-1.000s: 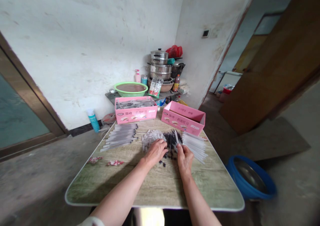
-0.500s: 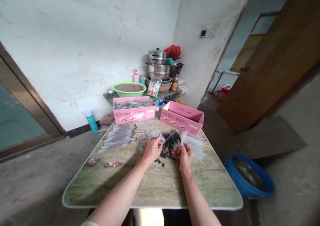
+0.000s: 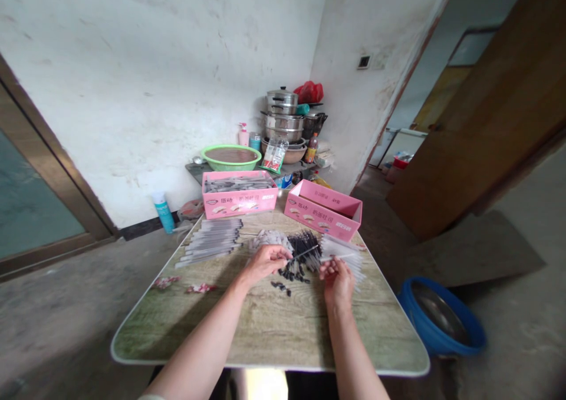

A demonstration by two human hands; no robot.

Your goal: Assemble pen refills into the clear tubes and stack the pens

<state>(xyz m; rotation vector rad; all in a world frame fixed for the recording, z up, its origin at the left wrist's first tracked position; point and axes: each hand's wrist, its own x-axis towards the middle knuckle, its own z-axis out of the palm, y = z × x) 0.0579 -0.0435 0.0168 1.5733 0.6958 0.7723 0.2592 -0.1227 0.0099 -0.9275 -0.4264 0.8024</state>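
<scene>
My left hand (image 3: 267,261) pinches a thin pen refill (image 3: 304,251), which slants up to the right over a heap of dark-tipped refills (image 3: 305,241). Curled fingers of my right hand (image 3: 338,279) are at the near edge of a pile of clear pen barrels (image 3: 342,248); whatever they pinch blends into that pile. Small black pen parts (image 3: 283,287) lie between the hands. Behind my left hand is a mound of pale small pieces (image 3: 269,239). A row of pale pens (image 3: 212,241) rests on the left of the table.
Two pink boxes stand at the table's far edge: the left box (image 3: 241,205) holds many pens, and the right box (image 3: 325,214) stands open. Beyond them are a green basin (image 3: 232,163) and stacked pots (image 3: 283,114). A blue bucket (image 3: 442,317) is on the floor at right.
My right hand has shifted right and slightly down, and the upright clear barrel it held no longer stands out. My left hand has moved slightly, its refill now lying flatter.
</scene>
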